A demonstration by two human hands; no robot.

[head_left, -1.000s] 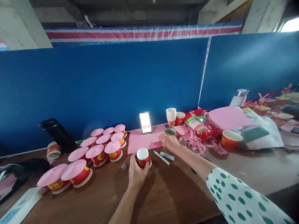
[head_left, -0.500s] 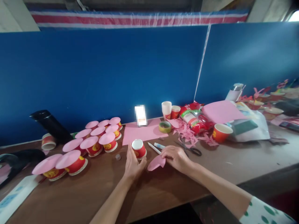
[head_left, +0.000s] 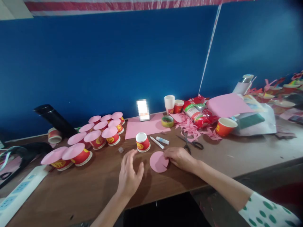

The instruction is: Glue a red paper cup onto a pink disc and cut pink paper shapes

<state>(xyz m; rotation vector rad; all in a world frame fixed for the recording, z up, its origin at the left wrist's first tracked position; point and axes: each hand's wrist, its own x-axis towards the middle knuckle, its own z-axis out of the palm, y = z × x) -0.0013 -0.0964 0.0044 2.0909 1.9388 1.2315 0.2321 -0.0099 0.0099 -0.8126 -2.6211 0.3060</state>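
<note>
A pink paper disc (head_left: pixel 158 162) with a slit in its edge is pinched at its right side by my right hand (head_left: pixel 181 158), just above the brown table. My left hand (head_left: pixel 131 172) is off to the disc's left, fingers apart and holding nothing. Just beyond its fingertips an upside-down red paper cup (head_left: pixel 143 143) stands with its white base up. A white pen (head_left: pixel 157 142) and a glue stick (head_left: pixel 162 140) lie to the right of that cup. Black scissors (head_left: pixel 193 144) rest beyond my right hand.
Upturned red cups topped with pink discs (head_left: pixel 111 132) stand in rows at left, near a black bottle (head_left: pixel 56 119) and a power strip (head_left: pixel 22 189). Behind lie pink paper (head_left: pixel 142 127), tape (head_left: pixel 167 121), shredded paper (head_left: pixel 188 127), a red packet (head_left: pixel 199 113) and an orange cup (head_left: pixel 226 127).
My left hand has let go of the red cup and drawn back toward me. The pink disc in my right hand has turned flatter, showing its full round. The view has tipped down.
</note>
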